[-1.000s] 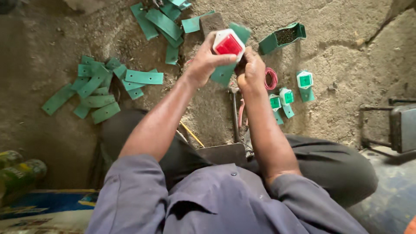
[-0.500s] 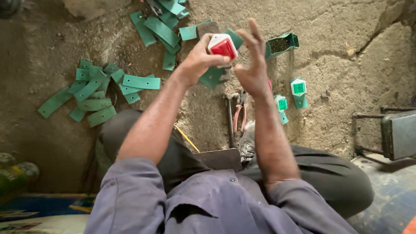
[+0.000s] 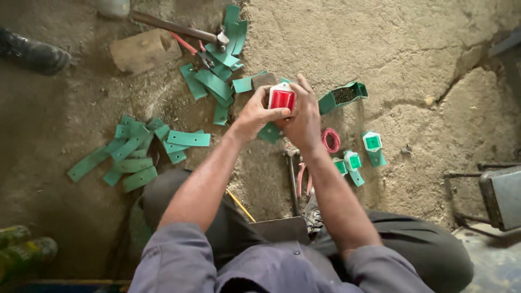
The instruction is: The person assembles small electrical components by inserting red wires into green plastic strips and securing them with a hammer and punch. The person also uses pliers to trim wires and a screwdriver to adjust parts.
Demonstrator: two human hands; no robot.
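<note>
Red-faced, white-framed rectangular plastic lamp [image 3: 282, 99] sits clasped between my left hand [image 3: 254, 115] and right hand [image 3: 302, 118], raised above the concrete floor [image 3: 412, 59], with flat green metal strips [image 3: 135, 154] scattered beside my left forearm.

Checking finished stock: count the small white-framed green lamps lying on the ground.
3. One lamp lies farthest right, one in the middle and one nearest the right hand, partly hidden by the forearm. More may be hidden.
</note>
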